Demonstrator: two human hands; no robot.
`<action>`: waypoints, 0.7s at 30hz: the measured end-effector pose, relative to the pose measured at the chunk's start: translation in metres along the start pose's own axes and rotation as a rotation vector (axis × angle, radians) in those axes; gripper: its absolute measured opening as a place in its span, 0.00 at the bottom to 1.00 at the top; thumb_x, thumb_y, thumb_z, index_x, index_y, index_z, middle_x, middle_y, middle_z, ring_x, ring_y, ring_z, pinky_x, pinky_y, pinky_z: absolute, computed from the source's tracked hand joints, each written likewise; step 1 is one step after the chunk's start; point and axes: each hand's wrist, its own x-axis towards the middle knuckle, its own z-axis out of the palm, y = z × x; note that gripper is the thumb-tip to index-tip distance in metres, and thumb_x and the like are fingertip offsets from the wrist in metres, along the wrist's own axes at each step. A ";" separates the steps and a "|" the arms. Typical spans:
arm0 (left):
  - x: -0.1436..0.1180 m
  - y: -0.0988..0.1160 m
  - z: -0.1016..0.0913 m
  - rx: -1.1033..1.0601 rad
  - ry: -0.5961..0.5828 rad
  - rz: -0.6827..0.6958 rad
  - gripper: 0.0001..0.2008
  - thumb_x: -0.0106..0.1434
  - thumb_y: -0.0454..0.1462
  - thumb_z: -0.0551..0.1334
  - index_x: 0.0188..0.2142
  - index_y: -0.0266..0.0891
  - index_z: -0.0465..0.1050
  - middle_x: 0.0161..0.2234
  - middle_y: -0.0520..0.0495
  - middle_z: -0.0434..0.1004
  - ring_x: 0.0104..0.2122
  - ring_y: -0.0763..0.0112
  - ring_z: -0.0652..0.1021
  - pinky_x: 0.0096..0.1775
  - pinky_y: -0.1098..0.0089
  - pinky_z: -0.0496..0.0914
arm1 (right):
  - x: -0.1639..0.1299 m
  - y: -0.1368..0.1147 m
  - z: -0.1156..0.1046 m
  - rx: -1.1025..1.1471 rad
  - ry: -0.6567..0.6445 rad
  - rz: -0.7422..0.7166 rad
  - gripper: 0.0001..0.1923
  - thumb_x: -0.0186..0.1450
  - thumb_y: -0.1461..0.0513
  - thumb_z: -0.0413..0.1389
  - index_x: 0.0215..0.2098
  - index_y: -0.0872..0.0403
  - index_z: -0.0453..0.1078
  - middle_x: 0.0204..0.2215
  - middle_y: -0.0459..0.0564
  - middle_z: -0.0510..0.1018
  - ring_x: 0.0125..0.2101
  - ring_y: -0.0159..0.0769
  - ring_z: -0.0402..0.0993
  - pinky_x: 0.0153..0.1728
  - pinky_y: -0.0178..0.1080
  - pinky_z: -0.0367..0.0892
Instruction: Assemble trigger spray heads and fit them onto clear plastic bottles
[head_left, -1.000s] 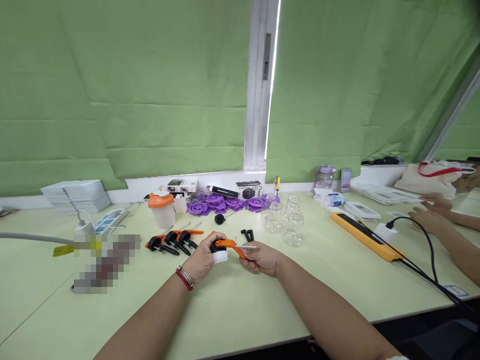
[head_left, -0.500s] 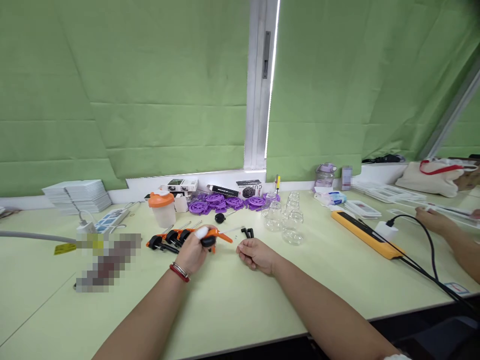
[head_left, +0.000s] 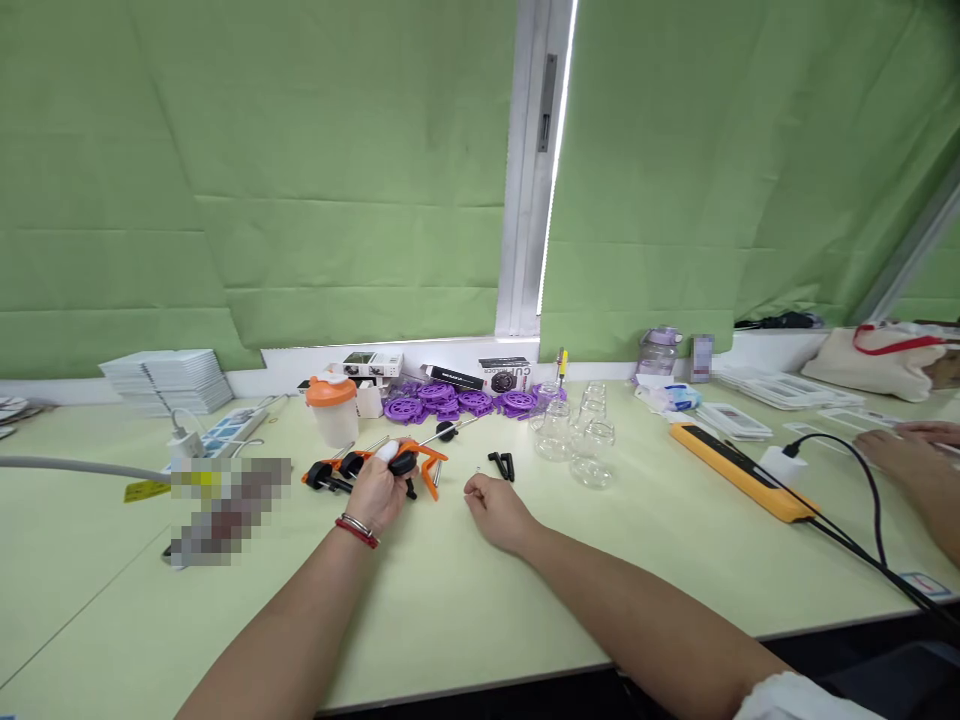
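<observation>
1. placement: left hand gripped the orange clamp by its black knob, low over the table beside the other clamps; it was best set down level, clear of their rods.
2. right hand rested loosely curled, holding nothing.
3. change: one second before, both hands held the clamp mid-table; it then moved left and the right hand let go.
</observation>
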 end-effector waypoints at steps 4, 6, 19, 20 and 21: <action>0.001 0.001 0.000 -0.007 0.029 -0.008 0.06 0.54 0.36 0.62 0.30 0.34 0.71 0.26 0.50 0.69 0.23 0.77 0.66 0.23 0.73 0.62 | 0.017 -0.012 0.009 -0.337 0.021 -0.155 0.15 0.65 0.67 0.45 0.47 0.52 0.68 0.42 0.51 0.74 0.37 0.35 0.70 0.36 0.35 0.61; 0.002 0.002 -0.002 -0.010 0.050 -0.006 0.06 0.54 0.36 0.62 0.30 0.33 0.71 0.26 0.50 0.69 0.23 0.76 0.67 0.23 0.73 0.62 | 0.028 -0.018 0.012 -0.493 -0.018 -0.228 0.17 0.65 0.67 0.45 0.48 0.50 0.68 0.43 0.50 0.73 0.37 0.35 0.71 0.36 0.35 0.61; 0.004 0.004 -0.006 -0.017 0.067 -0.020 0.06 0.51 0.36 0.63 0.28 0.33 0.71 0.25 0.50 0.70 0.23 0.77 0.67 0.23 0.74 0.60 | 0.048 -0.031 0.013 -0.933 -0.131 -0.613 0.11 0.65 0.69 0.45 0.37 0.59 0.70 0.35 0.56 0.76 0.37 0.42 0.71 0.32 0.39 0.65; 0.004 0.004 -0.005 -0.015 0.063 -0.022 0.06 0.51 0.35 0.63 0.28 0.33 0.71 0.26 0.50 0.69 0.23 0.77 0.67 0.23 0.74 0.61 | 0.047 -0.031 0.013 -0.943 -0.142 -0.629 0.11 0.65 0.69 0.45 0.38 0.59 0.69 0.34 0.56 0.76 0.36 0.42 0.71 0.32 0.40 0.65; 0.004 0.004 -0.005 -0.010 0.064 -0.023 0.06 0.51 0.35 0.63 0.28 0.33 0.71 0.26 0.50 0.69 0.23 0.77 0.66 0.23 0.74 0.61 | 0.046 -0.031 0.013 -0.950 -0.154 -0.637 0.11 0.65 0.69 0.45 0.38 0.60 0.69 0.34 0.56 0.76 0.35 0.41 0.71 0.32 0.40 0.65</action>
